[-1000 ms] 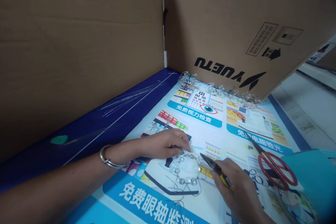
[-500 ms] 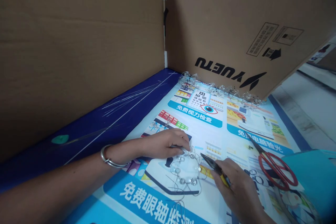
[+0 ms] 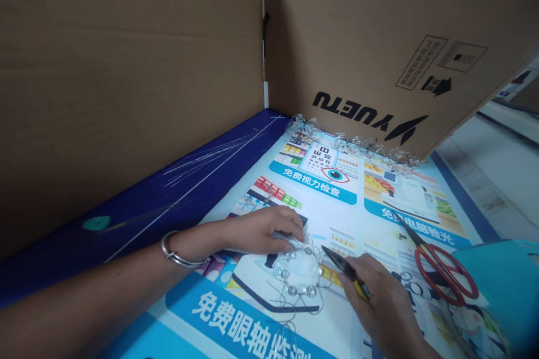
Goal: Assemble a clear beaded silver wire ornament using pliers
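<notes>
A ring of bent wire with several clear beads lies flat on the printed sheet. My left hand, a silver bangle at its wrist, is closed at the ring's upper left edge, thumb and fingers pinching the wire there. The fingertips partly cover that spot. Just right of the ring, my right hand is wrapped round needle-nose pliers with yellow-and-black handles. Their dark jaws point up and left, apart from the beads, and look closed. Loose wire loops lie below the ring.
Red-handled scissors lie at right, beside a turquoise object. A row of beaded wire pieces runs along the cardboard wall. Thin straight wires and a green piece rest on the blue surface at left.
</notes>
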Motion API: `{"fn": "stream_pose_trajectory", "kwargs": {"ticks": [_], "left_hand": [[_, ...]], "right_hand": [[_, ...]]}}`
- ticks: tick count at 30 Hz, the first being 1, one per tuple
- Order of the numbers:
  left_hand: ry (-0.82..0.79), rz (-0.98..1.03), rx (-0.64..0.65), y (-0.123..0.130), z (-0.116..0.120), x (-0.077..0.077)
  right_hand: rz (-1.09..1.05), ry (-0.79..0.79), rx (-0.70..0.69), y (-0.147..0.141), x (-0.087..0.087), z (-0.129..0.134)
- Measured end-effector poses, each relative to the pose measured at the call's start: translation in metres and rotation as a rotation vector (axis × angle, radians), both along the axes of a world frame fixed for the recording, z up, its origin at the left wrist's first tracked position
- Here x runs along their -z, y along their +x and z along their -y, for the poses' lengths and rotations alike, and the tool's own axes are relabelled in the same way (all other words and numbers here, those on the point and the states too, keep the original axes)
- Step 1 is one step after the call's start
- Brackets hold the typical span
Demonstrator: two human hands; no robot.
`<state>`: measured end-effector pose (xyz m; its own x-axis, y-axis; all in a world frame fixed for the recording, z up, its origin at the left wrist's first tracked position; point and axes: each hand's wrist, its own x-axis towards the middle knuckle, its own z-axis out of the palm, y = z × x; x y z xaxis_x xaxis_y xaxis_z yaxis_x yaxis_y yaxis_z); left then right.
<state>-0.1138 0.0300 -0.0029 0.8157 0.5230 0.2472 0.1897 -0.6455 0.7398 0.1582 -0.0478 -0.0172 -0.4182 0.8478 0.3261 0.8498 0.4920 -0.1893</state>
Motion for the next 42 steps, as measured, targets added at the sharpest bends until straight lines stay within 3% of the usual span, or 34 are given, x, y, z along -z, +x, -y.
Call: {"fn": "stream_pose_trajectory", "kwargs": {"ticks": [22,42], "left_hand": [[-0.015,-0.036,0.035,-0.0035,-0.0021,-0.0003],[-0.014,-0.039,0.024,-0.0024,-0.0015,-0.0017]], "right_hand": [[0.007,0.062,0.007,0.0008,0.0021,0.0002],[0.004,-0.004,0.016,0.0012,0.0014,0.0006]]}}
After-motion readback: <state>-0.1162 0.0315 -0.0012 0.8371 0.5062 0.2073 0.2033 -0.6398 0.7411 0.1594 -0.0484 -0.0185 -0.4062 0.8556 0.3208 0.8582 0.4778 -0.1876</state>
